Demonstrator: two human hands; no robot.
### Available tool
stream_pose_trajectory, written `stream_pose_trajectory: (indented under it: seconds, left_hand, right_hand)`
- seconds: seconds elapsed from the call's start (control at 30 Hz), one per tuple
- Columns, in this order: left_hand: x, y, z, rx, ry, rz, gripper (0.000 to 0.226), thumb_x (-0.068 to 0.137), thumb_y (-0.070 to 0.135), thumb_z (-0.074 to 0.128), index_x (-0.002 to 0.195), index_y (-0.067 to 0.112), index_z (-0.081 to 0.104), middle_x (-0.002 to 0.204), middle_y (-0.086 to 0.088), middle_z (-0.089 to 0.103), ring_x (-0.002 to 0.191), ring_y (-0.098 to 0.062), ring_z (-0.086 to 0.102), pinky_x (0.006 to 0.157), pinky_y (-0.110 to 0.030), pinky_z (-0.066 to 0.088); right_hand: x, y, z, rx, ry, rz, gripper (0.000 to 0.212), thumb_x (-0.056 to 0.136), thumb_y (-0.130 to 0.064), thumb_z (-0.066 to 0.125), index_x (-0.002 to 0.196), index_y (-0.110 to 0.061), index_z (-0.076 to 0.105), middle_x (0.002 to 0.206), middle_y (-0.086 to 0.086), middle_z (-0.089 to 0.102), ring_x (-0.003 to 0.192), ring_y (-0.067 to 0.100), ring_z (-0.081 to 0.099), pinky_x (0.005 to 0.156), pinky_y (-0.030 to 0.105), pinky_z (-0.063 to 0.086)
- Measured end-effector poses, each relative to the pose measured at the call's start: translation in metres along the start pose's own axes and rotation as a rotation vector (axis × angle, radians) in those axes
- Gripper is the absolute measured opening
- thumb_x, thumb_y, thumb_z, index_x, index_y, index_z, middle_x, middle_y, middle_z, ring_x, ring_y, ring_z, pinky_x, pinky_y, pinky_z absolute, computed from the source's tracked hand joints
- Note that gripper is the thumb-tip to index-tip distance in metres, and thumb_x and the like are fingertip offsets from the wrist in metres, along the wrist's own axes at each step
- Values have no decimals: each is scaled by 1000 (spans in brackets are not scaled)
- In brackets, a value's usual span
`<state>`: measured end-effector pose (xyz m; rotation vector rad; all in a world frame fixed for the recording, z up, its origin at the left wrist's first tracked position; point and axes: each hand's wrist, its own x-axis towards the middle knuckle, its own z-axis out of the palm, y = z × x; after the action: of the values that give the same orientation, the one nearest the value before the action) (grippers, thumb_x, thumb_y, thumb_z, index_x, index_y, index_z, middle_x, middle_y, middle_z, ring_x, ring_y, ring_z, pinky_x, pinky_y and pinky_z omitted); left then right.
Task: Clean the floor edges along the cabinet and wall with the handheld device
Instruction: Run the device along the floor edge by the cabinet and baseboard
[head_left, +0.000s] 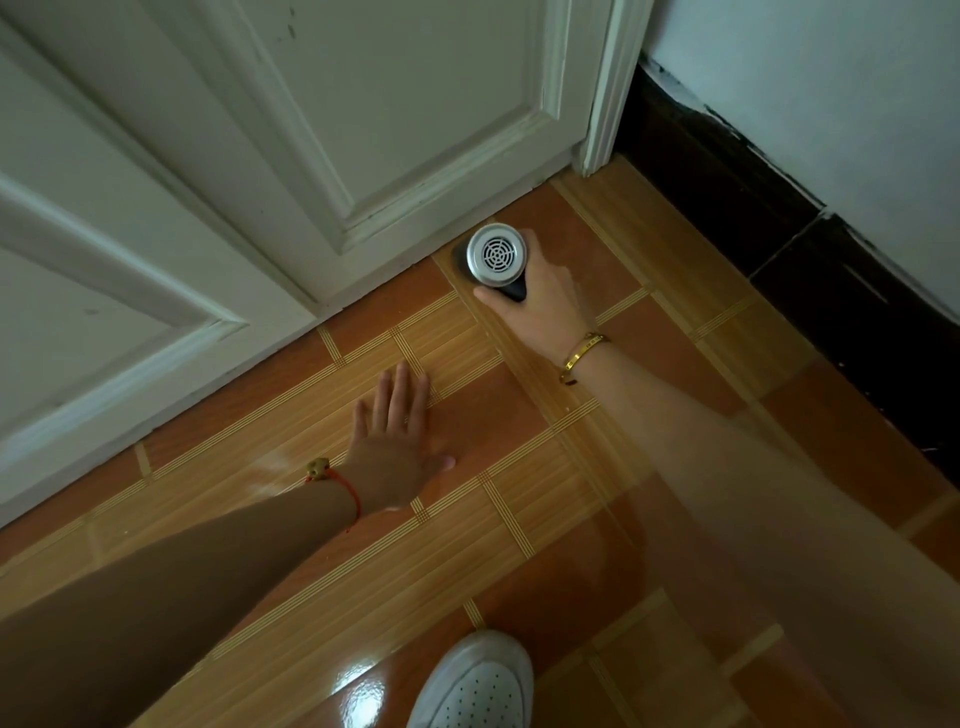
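1 device (497, 255) at cabinet (441, 104) edge, gripped by right hand (545, 296)

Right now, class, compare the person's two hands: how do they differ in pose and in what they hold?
The left hand lies flat, fingers straight, on the tiled floor; the right hand curls round the handheld device. The left hand holds nothing; the right hand holds the device at the cabinet base. Both are bare and reach down to floor level.
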<state>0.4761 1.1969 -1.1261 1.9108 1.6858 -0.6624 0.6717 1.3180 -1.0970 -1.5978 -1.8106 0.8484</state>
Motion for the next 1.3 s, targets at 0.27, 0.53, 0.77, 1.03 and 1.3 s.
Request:
stream_pose_trajectory:
  seconds: [0.27,0.53,0.77,1.03,1.3]
  left_hand:
    - [0,1,-1,20,-17,-8,100,95,62,38,146,18,-36,150,-8,-48,141,-29,-38,121,-56,-7]
    - [2,3,-1,29,-38,-34,101,95,61,39,144,19,-39,149,-7,-49,140,-28,-40,121,-56,-8]
    - [1,4,-2,69,-43,-43,100,96,61,37,144,17,-39,148,-9,-49,141,-30,-39,121,-57,-5]
    - [4,4,-2,72,-54,-56,102,95,61,38,143,18,-40,147,-8,-50,141,-29,-38,121,-56,-7]
    - [1,3,0,62,-6,-40,101,94,62,39,146,19,-36,152,-9,-45,144,-30,-35,121,-55,-5]
  right_hand:
    - [9,5,-13,-12,127,95,58,83,-39,69,131,-20,42,112,0,68,98,24,66,79,41,56]
    - [0,-6,6,18,-50,-20,60,82,-44,69,131,-20,44,113,-1,68,100,21,66,81,34,54]
    - [14,-1,-10,-13,99,109,59,85,-39,68,133,-19,40,115,2,67,98,24,66,75,30,50]
    - [-2,0,-3,62,60,54,56,81,-38,72,127,-21,44,110,-3,67,95,19,67,77,33,56]
    - [-38,6,-11,53,13,51,59,80,-44,70,128,-22,45,111,-3,67,98,18,67,79,39,58]
